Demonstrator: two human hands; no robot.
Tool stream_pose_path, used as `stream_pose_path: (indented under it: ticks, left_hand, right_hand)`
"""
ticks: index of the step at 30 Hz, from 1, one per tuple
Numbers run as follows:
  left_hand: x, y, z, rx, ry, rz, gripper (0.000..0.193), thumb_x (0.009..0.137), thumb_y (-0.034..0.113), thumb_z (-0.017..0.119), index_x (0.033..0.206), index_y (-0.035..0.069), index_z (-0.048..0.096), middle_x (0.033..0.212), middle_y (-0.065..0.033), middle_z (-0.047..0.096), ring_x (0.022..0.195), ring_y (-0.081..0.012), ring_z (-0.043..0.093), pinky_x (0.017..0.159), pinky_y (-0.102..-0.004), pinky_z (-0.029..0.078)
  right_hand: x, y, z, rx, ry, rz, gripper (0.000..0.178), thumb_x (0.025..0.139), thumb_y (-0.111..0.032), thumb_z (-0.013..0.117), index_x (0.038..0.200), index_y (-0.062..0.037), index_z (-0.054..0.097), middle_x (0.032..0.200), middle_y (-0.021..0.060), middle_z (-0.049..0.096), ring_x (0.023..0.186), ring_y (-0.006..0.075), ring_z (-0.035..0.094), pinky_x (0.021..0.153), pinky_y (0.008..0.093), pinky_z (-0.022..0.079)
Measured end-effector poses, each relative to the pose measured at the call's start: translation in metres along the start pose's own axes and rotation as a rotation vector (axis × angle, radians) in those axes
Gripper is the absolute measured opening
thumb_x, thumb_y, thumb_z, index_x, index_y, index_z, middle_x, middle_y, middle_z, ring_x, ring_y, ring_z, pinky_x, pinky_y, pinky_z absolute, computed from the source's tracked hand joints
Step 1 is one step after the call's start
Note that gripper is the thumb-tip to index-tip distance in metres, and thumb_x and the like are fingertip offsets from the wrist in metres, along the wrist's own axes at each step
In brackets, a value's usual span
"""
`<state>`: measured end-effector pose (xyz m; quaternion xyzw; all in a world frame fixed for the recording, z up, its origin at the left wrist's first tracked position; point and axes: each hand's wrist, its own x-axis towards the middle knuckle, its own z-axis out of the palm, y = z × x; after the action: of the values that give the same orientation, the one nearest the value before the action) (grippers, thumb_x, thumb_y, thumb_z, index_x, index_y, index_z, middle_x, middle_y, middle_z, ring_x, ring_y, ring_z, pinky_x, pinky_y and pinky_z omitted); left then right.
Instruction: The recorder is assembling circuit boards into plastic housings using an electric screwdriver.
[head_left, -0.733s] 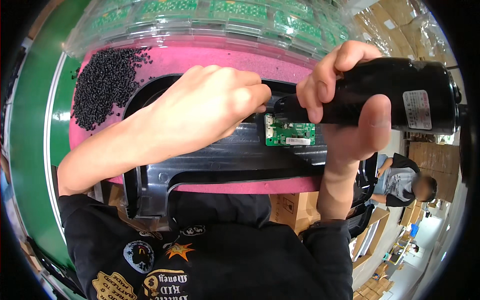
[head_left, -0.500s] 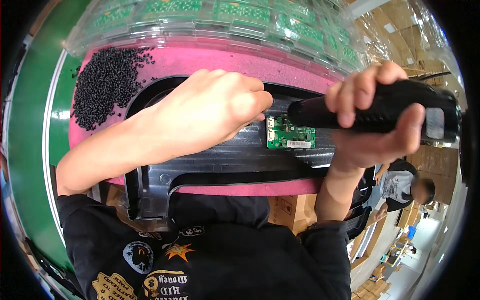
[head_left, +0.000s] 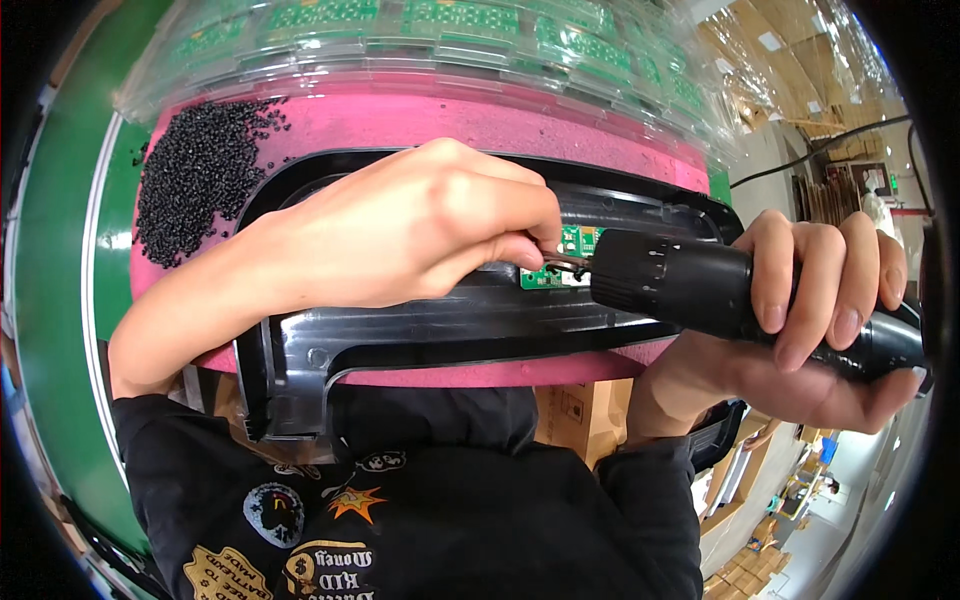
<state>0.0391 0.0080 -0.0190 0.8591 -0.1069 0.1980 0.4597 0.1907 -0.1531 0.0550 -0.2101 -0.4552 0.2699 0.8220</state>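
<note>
My right hand [head_left: 825, 290] is wrapped round a black electric screwdriver [head_left: 690, 285], held nearly level with its nose pointing left. My left hand [head_left: 465, 215] is closed in a pinch at the tool's tip, on a small dark screw [head_left: 568, 265] whose outline is partly hidden by the fingers. Directly beneath is a green circuit board [head_left: 535, 280], mostly covered by hand and tool. It lies inside a long black plastic housing [head_left: 450, 325] with a raised rim.
A heap of small black screws [head_left: 190, 185] lies on the pink mat [head_left: 400, 120] at the left. Along the back, clear plastic trays [head_left: 450, 55] hold several green boards. A black cable [head_left: 820, 150] runs at the upper right. Cardboard boxes [head_left: 590, 415] stand below the mat's near edge.
The screwdriver has swung right and down, its tip now meeting my left fingertips. My left hand has moved slightly right and lower, over the board. The cable has come into view.
</note>
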Motion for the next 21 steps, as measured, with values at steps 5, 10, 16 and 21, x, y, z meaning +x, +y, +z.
stream_pose_path:
  ticks: [5,10,16,21]
  left_hand:
    - [0.002,0.003,-0.001,-0.114,-0.022,0.020,0.012,0.080,-0.005,0.069,0.090,-0.003,0.064,0.082,-0.0126,0.067,0.071,-0.0255,0.067,0.061,-0.0327,0.052]
    - [0.004,0.010,-0.003,0.045,0.068,-0.109,0.005,0.084,-0.002,0.066,0.088,-0.004,0.068,0.088,-0.0153,0.071,0.072,-0.0227,0.068,0.064,-0.0302,0.054]
    - [0.002,0.004,0.001,0.169,-0.111,-0.028,0.013,0.086,0.008,0.067,0.080,-0.003,0.061,0.096,-0.0135,0.071,0.081,-0.0298,0.066,0.069,-0.0376,0.053]
    - [0.001,0.003,0.002,0.255,-0.210,-0.009,0.012,0.084,0.010,0.069,0.085,0.000,0.061,0.099,-0.0095,0.070,0.078,-0.0277,0.062,0.066,-0.0382,0.052]
  right_hand:
    - [-0.008,0.003,-0.001,0.057,-0.090,-0.123,0.037,0.076,-0.030,0.072,0.095,-0.0090,0.048,0.072,-0.0004,0.053,0.044,0.0069,0.052,0.049,0.0227,0.043]
    - [-0.010,-0.023,-0.017,-0.179,-0.134,-0.023,0.042,0.080,-0.038,0.070,0.099,-0.0078,0.049,0.077,0.0019,0.053,0.048,0.0085,0.052,0.052,0.0259,0.043]
    - [-0.016,-0.028,-0.059,-0.379,-0.087,0.106,0.053,0.089,-0.052,0.054,0.107,-0.0029,0.050,0.080,0.0046,0.051,0.049,0.0122,0.047,0.050,0.0305,0.037]
    - [-0.020,-0.023,-0.067,-0.399,-0.020,0.112,0.053,0.089,-0.053,0.053,0.106,-0.0031,0.051,0.077,0.0043,0.050,0.047,0.0121,0.045,0.049,0.0310,0.037]
